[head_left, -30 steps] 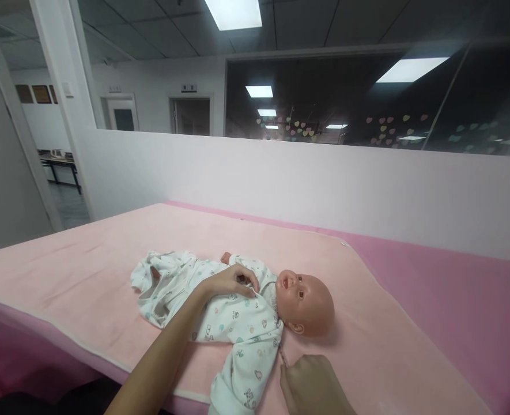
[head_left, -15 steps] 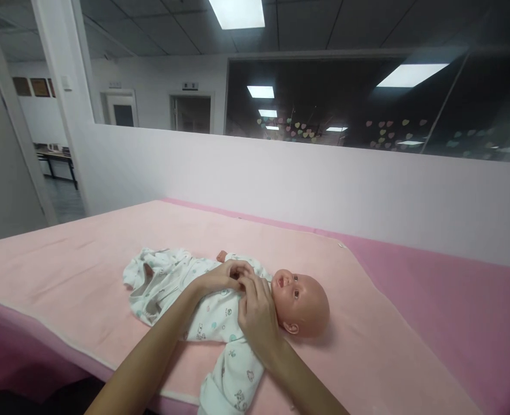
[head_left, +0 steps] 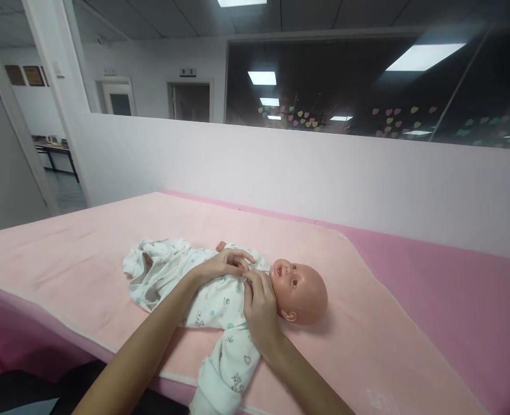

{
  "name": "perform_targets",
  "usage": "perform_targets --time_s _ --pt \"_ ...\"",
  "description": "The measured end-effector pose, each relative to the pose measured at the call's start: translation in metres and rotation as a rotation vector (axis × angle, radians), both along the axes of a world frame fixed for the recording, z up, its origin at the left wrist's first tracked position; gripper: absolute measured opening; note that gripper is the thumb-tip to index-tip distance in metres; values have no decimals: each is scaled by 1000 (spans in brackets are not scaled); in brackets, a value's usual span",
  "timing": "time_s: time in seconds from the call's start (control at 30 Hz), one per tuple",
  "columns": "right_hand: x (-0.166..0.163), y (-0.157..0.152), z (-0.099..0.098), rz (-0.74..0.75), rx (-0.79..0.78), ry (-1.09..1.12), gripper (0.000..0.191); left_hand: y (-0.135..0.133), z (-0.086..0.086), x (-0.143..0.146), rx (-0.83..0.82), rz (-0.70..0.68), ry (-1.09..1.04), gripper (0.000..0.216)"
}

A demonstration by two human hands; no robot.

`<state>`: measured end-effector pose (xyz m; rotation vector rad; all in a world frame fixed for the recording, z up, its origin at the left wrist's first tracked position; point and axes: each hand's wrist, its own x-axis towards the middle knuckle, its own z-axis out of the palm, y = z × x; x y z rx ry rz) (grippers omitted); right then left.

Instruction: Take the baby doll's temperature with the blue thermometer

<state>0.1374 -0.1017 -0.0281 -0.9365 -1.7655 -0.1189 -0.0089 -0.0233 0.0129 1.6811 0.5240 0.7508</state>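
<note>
On the pink blanket: a baby doll lies on its back, head to the right, dressed in a white printed romper.
Left hand: rests on the doll's chest, fingers loosely curled and pinching the cloth near the collar.
Right hand: lies over the doll's near shoulder, fingertips narrowed on the romper's neck opening just below the chin; whether a snap or tie sits between them cannot be told.
Near sleeve: hangs limp towards the blanket's front edge, no doll's hand showing at the cuff.
Risk 1: both hands crowd 1 small spot at the collar, so a fastener could slip from the pinch and the front could gape.
Risk 2: a pull towards the person could drag the doll to the edge, where the sleeve already overhangs.
Risk 3: the loose cloth bunched at the legs could twist, leaving the garment's front misaligned.
</note>
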Motion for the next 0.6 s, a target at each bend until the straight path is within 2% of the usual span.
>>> perform_targets --time_s 0.23,0.43,0.6 --pt "-1 -2 2 35 -49 85 17 0 -1 -1 -2 -4 0 35" --pt "-1 -2 2 42 -120 135 16 -2 2 -1 6 51 10 33" --pt "-1 -1 3 60 -133 150 17 3 -3 -2 -15 55 -8 33"
